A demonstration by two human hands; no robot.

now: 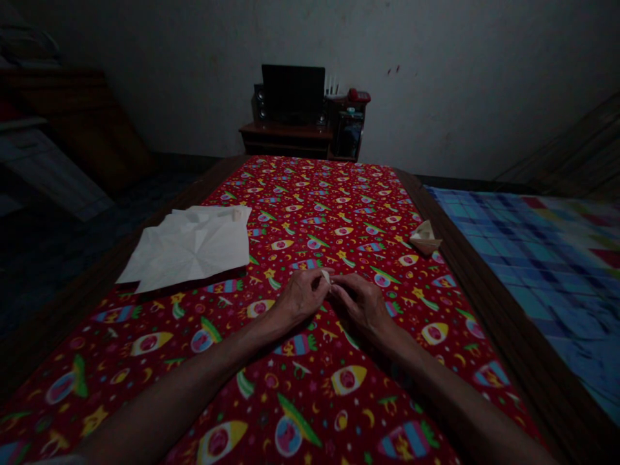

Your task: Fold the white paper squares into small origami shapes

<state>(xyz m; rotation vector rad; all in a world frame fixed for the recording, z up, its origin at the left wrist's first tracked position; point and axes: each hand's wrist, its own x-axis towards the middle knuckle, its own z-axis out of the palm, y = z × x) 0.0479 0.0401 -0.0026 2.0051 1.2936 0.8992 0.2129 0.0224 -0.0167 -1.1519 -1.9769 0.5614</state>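
Over the middle of the red patterned cloth, my two hands meet around a small piece of folded paper [326,278]. My left hand [304,292] pinches it between thumb and fingers from the left. From the other side, my right hand [361,298] grips its edge with the fingertips. Only a pale bit of the paper shows; the fingers cover the rest. Off to the left lies a stack of creased white paper sheets [194,248]. Near the cloth's right edge stands a folded paper piece [425,239], pale with a tan side.
The red cloth [334,381] with rockets and stars covers the long table. Beyond its far end stand a monitor [293,90], speakers and a red telephone [358,95]. A blue checked sheet [533,278] lies to the right. Wooden furniture [77,123] is at the left. The room is dim.
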